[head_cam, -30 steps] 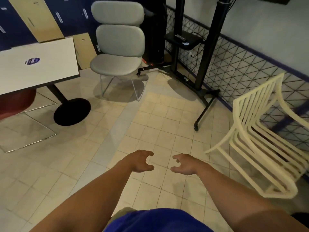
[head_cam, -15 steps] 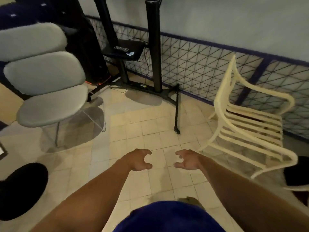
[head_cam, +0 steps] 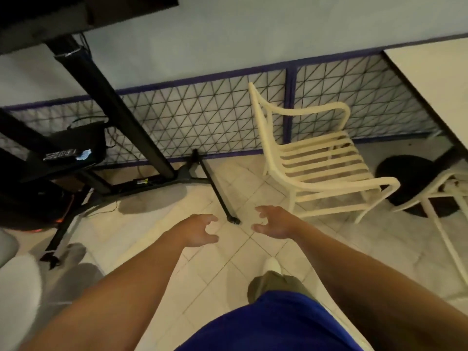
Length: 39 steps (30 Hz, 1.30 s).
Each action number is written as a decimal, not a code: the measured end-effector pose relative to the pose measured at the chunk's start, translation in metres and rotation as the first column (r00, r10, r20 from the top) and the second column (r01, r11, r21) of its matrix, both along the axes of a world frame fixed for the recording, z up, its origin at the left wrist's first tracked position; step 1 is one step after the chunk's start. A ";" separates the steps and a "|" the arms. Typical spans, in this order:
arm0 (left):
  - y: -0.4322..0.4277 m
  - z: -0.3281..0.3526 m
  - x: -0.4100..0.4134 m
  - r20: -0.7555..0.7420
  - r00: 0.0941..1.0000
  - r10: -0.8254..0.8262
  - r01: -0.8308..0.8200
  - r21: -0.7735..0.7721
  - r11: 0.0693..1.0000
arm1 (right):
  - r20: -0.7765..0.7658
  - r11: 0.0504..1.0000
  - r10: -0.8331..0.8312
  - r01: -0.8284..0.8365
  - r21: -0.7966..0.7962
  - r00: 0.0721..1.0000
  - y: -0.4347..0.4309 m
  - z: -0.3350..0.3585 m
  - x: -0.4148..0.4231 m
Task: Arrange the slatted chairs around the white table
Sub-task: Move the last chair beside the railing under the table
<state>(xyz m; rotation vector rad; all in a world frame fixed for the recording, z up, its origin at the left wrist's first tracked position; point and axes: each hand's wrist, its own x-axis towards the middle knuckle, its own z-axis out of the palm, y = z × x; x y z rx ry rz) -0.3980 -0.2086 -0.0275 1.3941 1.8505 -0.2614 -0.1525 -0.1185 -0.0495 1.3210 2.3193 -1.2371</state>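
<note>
A cream slatted chair [head_cam: 319,163] stands upright on the tiled floor by the mesh wall panel, right of centre. A second cream chair [head_cam: 445,198] is partly visible at the right edge, beside the black round base [head_cam: 410,178] of a white table [head_cam: 435,79] whose top shows at the upper right. My left hand [head_cam: 200,230] and my right hand [head_cam: 274,221] are stretched out over the floor, fingers loosely curled, holding nothing. The right hand is short of the nearer chair's front leg, not touching it.
A black stand [head_cam: 121,117] with a shelf of devices [head_cam: 68,153] and a long floor leg [head_cam: 217,191] occupies the left and centre. A grey padded chair [head_cam: 15,287] shows at the lower left edge. Bare tiled floor lies under my hands.
The view has swung right: the grey chair and first table slid out left, the slatted chair moved toward centre, and another white table appeared at right. My hands stay empty.
</note>
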 end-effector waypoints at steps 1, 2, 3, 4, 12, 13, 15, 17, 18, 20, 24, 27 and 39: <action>0.021 0.003 -0.003 -0.010 1.000 -0.026 0.026 0.005 1.000 | -0.030 0.999 -0.040 0.040 0.011 0.999 0.014 0.003 -0.007; 0.046 0.006 -0.007 -0.025 0.998 -0.059 0.059 0.007 0.998 | -0.051 0.997 -0.077 0.077 0.015 0.996 0.030 0.007 -0.015; 0.072 0.010 -0.011 -0.044 0.995 -0.092 0.093 0.006 0.996 | -0.059 0.994 -0.104 0.106 0.025 0.993 0.047 0.011 -0.023; 0.098 0.016 -0.013 -0.069 0.989 -0.129 0.130 0.013 0.991 | -0.060 0.991 -0.124 0.126 0.043 0.990 0.064 0.014 -0.030; 0.299 0.063 -0.031 -0.196 0.910 -0.366 0.386 0.076 0.919 | -0.133 0.942 -0.297 0.313 0.122 0.946 0.172 0.042 -0.072; 0.315 0.067 -0.032 -0.211 0.898 -0.387 0.410 0.076 0.909 | -0.134 0.935 -0.319 0.335 0.118 0.938 0.178 0.041 -0.073; 0.357 0.070 -0.036 -0.231 0.862 -0.451 0.479 0.085 0.873 | -0.141 0.906 -0.395 0.410 0.106 0.908 0.193 0.037 -0.077; 0.397 0.066 -0.038 -0.247 0.827 -0.505 0.539 0.093 0.837 | -0.128 0.867 -0.470 0.484 0.118 0.873 0.208 0.032 -0.079; 0.416 0.062 -0.039 -0.257 0.802 -0.540 0.576 0.089 0.813 | -0.113 0.852 -0.497 0.509 0.122 0.860 0.215 0.028 -0.080; 0.453 0.051 -0.038 -0.272 0.752 -0.600 0.639 0.081 0.765 | -0.092 0.824 -0.547 0.555 0.115 0.832 0.231 0.018 -0.085; 0.514 0.019 -0.036 -0.252 0.658 -0.710 0.746 0.082 0.661 | -0.015 0.748 -0.662 0.662 0.056 0.749 0.259 -0.008 -0.109; 0.550 -0.001 -0.038 -0.249 0.557 -0.792 0.827 0.085 0.555 | 0.042 0.691 -0.723 0.722 0.019 0.690 0.274 -0.025 -0.130; 0.620 -0.055 0.000 -0.230 0.005 -0.973 0.977 -0.205 0.053 | 0.211 0.557 -0.799 0.825 -0.095 0.564 0.294 -0.065 -0.128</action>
